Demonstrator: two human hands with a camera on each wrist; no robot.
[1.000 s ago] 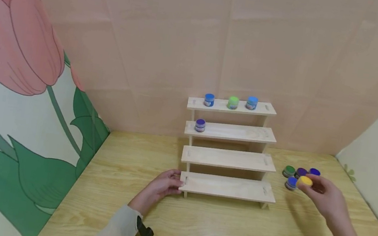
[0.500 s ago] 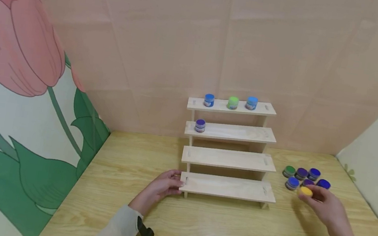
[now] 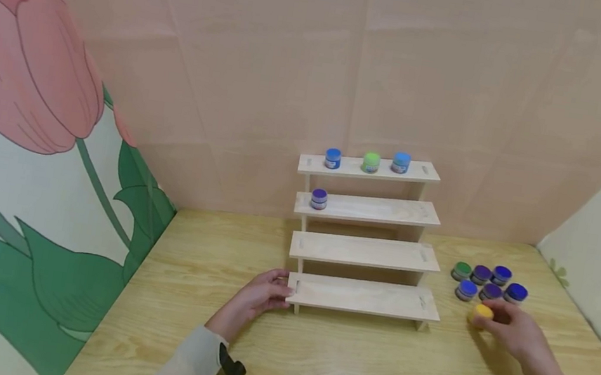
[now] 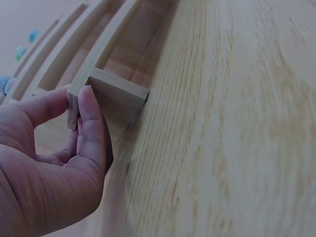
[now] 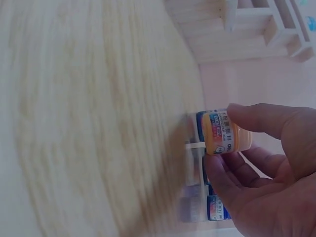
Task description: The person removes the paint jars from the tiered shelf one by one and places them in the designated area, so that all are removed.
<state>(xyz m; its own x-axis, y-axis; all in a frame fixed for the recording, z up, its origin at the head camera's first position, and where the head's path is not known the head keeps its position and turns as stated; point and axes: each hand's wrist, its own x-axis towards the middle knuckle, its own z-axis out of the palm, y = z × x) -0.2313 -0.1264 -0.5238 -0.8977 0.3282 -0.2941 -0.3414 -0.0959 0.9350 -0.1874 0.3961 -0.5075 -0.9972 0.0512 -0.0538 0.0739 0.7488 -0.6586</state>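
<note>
My right hand [image 3: 516,336] pinches a small yellow paint jar [image 3: 481,313] between thumb and fingers, just in front of a cluster of jars at the right. In the right wrist view its printed label [image 5: 221,131] shows, with the jar held close over the tabletop. My left hand [image 3: 256,300] grips the left end of the lowest board of a pale wooden stepped rack [image 3: 362,297]. The left wrist view has the thumb and fingers on either side of that board's end [image 4: 74,106]. Blue [image 3: 333,159], light green [image 3: 371,163] and light blue [image 3: 401,162] jars stand on the top tier.
A purple-lidded jar [image 3: 319,199] stands at the left of the second tier. Several jars with green [image 3: 462,271], blue [image 3: 467,290] and purple [image 3: 490,292] lids are grouped on the wooden table [image 3: 224,234] right of the rack. A pinkish cloth wall [image 3: 263,80] rises behind.
My right hand has brought the yellow jar down and towards the table's front, uncovering the jars behind it. The left hand keeps its grip on the rack.
</note>
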